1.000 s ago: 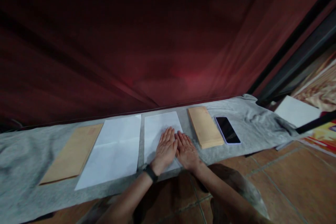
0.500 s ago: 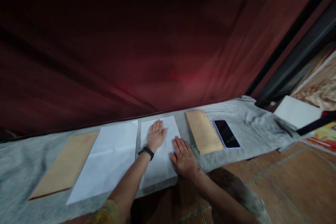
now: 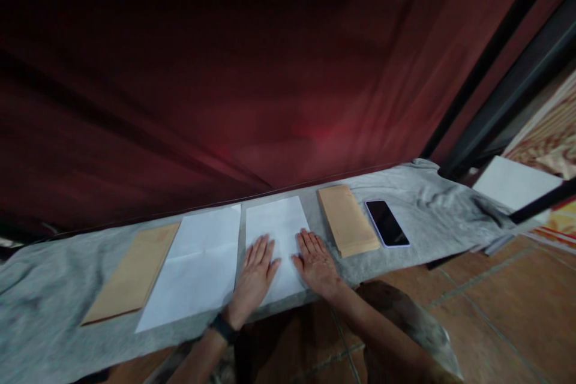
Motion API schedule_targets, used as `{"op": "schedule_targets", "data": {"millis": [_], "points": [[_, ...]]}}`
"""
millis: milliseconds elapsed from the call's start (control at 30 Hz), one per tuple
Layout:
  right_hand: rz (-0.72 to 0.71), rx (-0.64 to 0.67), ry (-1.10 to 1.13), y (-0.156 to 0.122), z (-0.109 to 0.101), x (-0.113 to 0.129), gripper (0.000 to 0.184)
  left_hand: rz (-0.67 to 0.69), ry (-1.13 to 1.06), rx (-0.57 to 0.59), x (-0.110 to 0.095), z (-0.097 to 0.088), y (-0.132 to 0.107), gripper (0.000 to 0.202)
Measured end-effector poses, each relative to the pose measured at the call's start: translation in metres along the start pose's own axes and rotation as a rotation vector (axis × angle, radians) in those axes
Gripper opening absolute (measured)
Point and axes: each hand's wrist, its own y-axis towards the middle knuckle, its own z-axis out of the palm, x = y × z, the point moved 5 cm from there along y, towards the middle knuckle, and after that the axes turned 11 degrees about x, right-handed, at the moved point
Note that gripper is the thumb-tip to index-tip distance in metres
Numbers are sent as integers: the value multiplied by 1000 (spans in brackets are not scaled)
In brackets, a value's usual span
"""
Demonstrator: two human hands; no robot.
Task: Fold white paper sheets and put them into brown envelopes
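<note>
A white sheet of paper point(image 3: 279, 219) lies flat in front of me, with both palms down on it. My left hand point(image 3: 255, 273) rests on its left side, fingers stretched out, a dark band on the wrist. Across from it, my right hand point(image 3: 317, 264) lies flat over the sheet's right edge, fingers extended. To the left is a second, creased stack or sheet of white paper point(image 3: 198, 267); which of the two I cannot tell. Brown envelopes point(image 3: 348, 220) are stacked just right of my right hand.
Another brown envelope point(image 3: 132, 273) lies at the left. A phone point(image 3: 387, 224) with a pale purple edge sits beside the envelope stack. Grey cloth point(image 3: 432, 216) covers the narrow bench, a dark red curtain point(image 3: 270, 102) hangs behind, and tiled floor point(image 3: 508, 294) shows at the right.
My left hand has slid down the sheet toward me, from its upper part to its lower left. My right hand stays at nearly the same place. The view has shifted slightly.
</note>
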Motion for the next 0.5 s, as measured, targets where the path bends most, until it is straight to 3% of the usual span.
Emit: {"op": "schedule_targets", "data": {"millis": [100,200,400,500], "points": [[-12,22,-1,0,0,-2,59,140,29,90,-23,-2,-42,64],[-36,46,1,-1,-3,-5,56,201,65,101,-27,-10,-64,69],[-201,155,60,-12,-14,-6,50,227,61,159,-17,-21,-61,65],[-342,255,121,-23,-20,-4,58,198,24,194,-18,-24,-58,60]]}}
